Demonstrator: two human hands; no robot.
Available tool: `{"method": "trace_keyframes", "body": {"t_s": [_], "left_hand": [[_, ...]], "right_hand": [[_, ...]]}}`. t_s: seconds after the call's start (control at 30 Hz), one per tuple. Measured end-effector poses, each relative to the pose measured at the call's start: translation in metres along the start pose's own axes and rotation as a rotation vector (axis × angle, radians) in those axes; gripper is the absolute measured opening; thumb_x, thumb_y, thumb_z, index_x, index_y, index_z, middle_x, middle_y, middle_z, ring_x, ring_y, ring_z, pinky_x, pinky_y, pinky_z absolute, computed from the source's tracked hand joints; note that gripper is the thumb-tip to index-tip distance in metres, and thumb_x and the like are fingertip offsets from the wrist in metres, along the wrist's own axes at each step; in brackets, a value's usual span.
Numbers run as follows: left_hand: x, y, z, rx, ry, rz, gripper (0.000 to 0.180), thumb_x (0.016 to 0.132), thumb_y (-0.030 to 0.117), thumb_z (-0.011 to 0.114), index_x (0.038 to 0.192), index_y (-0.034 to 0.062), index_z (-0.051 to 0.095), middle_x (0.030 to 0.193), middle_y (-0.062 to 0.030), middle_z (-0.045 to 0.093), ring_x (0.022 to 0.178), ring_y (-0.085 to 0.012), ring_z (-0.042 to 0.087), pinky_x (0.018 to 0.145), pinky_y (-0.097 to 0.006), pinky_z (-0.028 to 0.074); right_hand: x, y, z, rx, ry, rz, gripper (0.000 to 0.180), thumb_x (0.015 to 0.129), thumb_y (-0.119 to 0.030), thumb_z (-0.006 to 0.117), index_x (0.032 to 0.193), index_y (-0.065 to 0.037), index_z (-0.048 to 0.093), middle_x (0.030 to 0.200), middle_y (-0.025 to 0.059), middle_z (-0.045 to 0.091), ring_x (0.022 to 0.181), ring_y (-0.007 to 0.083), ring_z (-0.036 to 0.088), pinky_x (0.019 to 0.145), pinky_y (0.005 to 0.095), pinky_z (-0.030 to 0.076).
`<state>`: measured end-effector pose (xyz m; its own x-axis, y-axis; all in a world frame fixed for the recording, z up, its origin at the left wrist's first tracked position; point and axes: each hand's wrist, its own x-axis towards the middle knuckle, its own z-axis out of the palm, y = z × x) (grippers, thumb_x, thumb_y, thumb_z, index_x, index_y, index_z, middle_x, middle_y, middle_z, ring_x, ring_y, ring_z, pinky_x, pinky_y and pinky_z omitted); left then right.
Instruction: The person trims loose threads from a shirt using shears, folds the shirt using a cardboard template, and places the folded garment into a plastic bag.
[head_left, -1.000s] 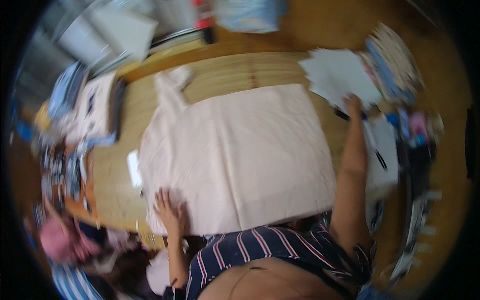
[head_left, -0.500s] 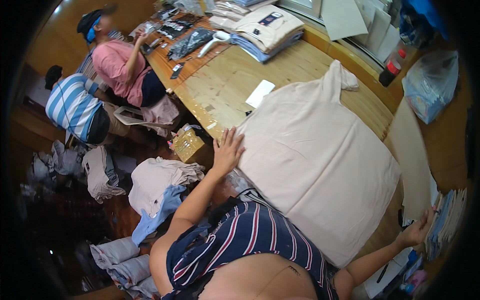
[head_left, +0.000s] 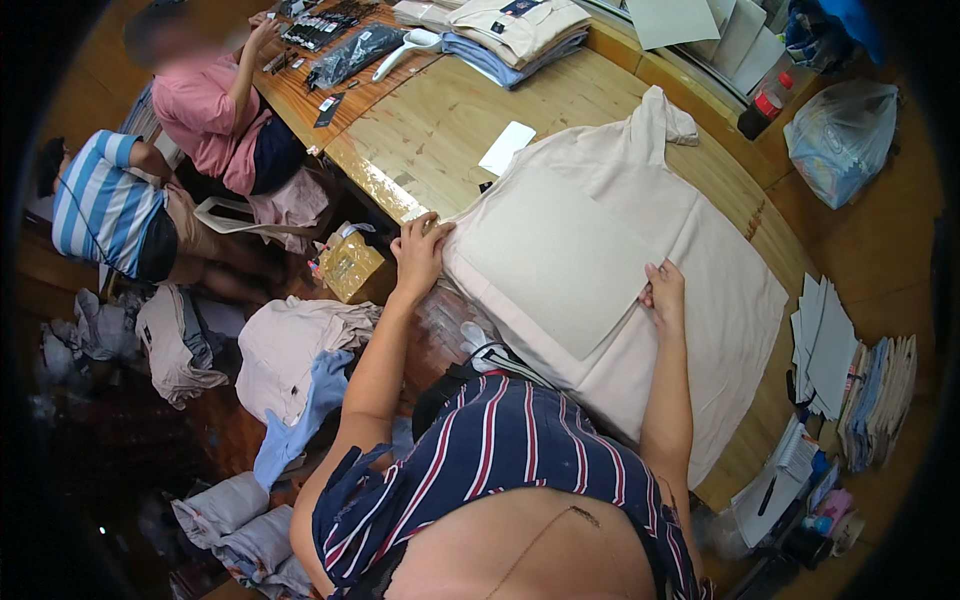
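Observation:
A cream shirt (head_left: 725, 330) lies spread on the wooden table in front of me, one sleeve pointing to the far side. On top of it rests a flat grey-beige cardboard sheet (head_left: 560, 255), set at a slant. My right hand (head_left: 665, 295) is closed on the sheet's right edge, thumb and fingers pinching it. My left hand (head_left: 420, 255) is at the shirt's left edge, fingers apart and touching the cloth near the sheet's left side. A small white card (head_left: 507, 148) lies beyond the shirt.
Folded shirts (head_left: 520, 40) are stacked at the far side, near a white handheld tool (head_left: 405, 55). Papers (head_left: 822, 345) and a folded stack (head_left: 880, 400) stand at right. Two people sit at left, one in pink (head_left: 205, 120). Garment piles (head_left: 295, 350) and a taped box (head_left: 350, 268) are below.
My right hand has come from the far right side onto the shirt, bringing a cardboard sheet that now lies on it. My left hand stays at the shirt's left edge. The view has shifted slightly.

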<state>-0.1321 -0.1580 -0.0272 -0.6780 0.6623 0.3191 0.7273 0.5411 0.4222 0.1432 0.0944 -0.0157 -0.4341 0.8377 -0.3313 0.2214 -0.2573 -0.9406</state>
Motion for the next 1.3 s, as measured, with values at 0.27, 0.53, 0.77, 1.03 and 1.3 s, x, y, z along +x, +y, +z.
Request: {"method": "trace_keyframes", "body": {"t_s": [0.27,0.53,0.77,1.03,1.3], "left_hand": [[-0.033,0.037,0.004,-0.051,0.113,0.18,0.031,0.073,0.008,0.053,0.104,0.0114,0.052,0.103,-0.0106,0.047,0.101,-0.0256,0.041,0.08,-0.038,0.032],[-0.041,0.053,0.016,0.009,0.095,0.255,0.028,0.074,0.013,0.056,0.102,0.0147,0.054,0.11,-0.0054,0.046,0.103,-0.0264,0.039,0.083,-0.038,0.03],[-0.037,0.055,0.016,0.058,0.065,0.259,0.025,0.075,0.015,0.055,0.1,0.0154,0.055,0.106,-0.0044,0.049,0.099,-0.0254,0.041,0.081,-0.038,0.03],[-0.001,0.082,0.012,0.207,-0.019,0.12,0.019,0.071,0.015,0.057,0.089,0.0113,0.057,0.094,-0.0069,0.052,0.092,-0.0244,0.046,0.076,-0.039,0.033],[0.205,0.142,0.141,-0.086,-0.063,0.229,0.025,0.072,0.013,0.053,0.096,0.0057,0.058,0.101,-0.014,0.052,0.098,-0.031,0.045,0.08,-0.041,0.038]], "right_hand": [[0.015,-0.009,0.03,-0.103,0.037,-0.053,0.013,0.082,-0.01,0.052,0.086,0.002,0.047,0.051,0.0025,0.044,0.034,0.0082,0.042,0.027,0.0196,0.029],[0.018,-0.002,0.023,-0.245,0.111,-0.057,0.017,0.079,-0.009,0.053,0.089,0.004,0.049,0.05,0.006,0.049,0.033,0.0117,0.046,0.029,0.0241,0.032],[0.015,-0.002,0.025,-0.264,0.084,-0.073,0.033,0.08,-0.01,0.054,0.109,0.001,0.045,0.049,0.007,0.051,0.033,0.0119,0.046,0.03,0.0249,0.034],[0.047,-0.013,-0.136,-0.612,0.647,-0.362,0.028,0.08,-0.018,0.056,0.105,-0.006,0.053,0.062,0.0074,0.057,0.054,0.0167,0.052,0.055,0.0299,0.043],[0.092,0.011,-0.286,-1.353,0.913,-0.044,0.025,0.079,-0.016,0.054,0.103,-0.01,0.055,0.114,0.012,0.05,0.099,0.031,0.049,0.082,0.0342,0.04]]}}
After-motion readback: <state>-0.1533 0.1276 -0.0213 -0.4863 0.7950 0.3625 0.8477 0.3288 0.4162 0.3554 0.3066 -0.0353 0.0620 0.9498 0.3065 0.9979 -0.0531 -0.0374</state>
